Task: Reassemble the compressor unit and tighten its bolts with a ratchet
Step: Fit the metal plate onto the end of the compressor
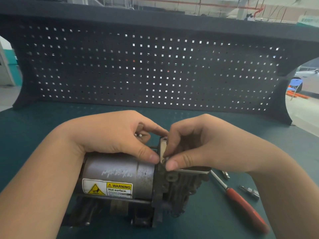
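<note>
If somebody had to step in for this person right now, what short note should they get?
Left hand: rests on the grey cylindrical compressor motor, steadying it.
Right hand: fingertips pinch the flat silver metal plate on the dark ribbed housing.
Red-handled ratchet lies untouched on the green mat, right of the unit, small metal bits beside it.
Done: plate placed.
Left: fit bolts, tighten.

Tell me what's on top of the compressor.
A metal plate lies on the compressor head. The left hand rests on the motor; the right hand pinches the plate's corner. The hands cover most of the plate, so bolts cannot be seen.
</note>
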`<state>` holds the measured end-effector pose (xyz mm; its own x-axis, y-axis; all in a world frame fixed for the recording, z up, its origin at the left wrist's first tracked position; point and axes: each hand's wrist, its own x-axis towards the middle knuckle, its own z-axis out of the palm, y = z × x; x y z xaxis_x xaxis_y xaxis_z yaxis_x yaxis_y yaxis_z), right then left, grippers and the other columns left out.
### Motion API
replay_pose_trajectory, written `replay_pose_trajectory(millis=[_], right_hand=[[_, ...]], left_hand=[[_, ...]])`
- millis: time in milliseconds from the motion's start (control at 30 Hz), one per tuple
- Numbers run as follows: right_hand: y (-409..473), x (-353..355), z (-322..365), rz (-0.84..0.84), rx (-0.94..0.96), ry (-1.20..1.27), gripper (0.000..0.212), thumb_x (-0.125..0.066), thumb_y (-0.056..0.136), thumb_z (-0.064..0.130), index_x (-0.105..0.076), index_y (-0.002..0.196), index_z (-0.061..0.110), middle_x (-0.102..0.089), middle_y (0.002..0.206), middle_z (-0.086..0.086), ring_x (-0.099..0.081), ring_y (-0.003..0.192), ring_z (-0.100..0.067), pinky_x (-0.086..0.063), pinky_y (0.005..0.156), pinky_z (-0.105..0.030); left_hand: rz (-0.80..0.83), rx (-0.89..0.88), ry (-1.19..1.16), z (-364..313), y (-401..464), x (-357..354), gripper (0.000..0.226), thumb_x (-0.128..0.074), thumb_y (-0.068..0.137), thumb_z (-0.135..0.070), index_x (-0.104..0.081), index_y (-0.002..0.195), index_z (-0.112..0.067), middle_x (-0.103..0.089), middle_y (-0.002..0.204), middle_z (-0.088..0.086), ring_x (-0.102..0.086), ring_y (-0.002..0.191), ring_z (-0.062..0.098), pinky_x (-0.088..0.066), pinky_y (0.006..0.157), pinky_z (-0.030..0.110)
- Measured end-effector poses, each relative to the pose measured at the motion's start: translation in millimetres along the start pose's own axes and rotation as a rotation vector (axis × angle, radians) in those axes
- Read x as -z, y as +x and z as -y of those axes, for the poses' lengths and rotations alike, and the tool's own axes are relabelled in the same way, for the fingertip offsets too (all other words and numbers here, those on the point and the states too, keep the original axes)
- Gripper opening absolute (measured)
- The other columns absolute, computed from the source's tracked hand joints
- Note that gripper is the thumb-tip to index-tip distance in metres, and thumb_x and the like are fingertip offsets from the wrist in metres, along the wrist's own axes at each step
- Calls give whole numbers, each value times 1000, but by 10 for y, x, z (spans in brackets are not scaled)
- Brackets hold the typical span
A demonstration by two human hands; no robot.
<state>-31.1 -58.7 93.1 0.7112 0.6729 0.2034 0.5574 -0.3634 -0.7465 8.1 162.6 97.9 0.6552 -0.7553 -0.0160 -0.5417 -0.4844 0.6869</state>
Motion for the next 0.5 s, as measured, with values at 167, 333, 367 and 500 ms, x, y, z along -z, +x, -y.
replay_pose_trajectory(millis=[167,333,367,500], right_hand=[[-27,25,27,41,14,-50,28,-79,70,38,-69,95,33,-66,88,5,-60,71,-7,-50,65,-25],[-17,59,-26,23,57,-74,15,-76,76,29,-74,91,26,-65,94,-1,-62,82,-34,-52,76,-53],[-6,54,-39,12,50,-58,15,-77,73,33,-74,86,25,-66,92,-1,-63,83,-35,-52,76,-56],[3,51,-43,36,40,-40,17,-78,72,36,-68,86,32,-66,89,3,-63,76,-22,-55,71,-41]], left_hand=[[11,-28,-24,16,34,-17,45,-78,67,-54,-67,111,-49,-61,80,22,-54,71,39,-51,75,49],[-5,-24,-10,45,27,-1,53,-77,62,-58,-63,114,-56,-37,56,-9,-32,55,10,-27,51,25],[-5,-20,-9,45,22,1,53,-78,62,-58,-62,113,-58,-36,55,-11,-31,54,8,-25,50,23],[-11,-20,8,17,23,-14,43,-77,65,-56,-65,106,-55,-52,61,5,-45,57,26,-44,58,29]])
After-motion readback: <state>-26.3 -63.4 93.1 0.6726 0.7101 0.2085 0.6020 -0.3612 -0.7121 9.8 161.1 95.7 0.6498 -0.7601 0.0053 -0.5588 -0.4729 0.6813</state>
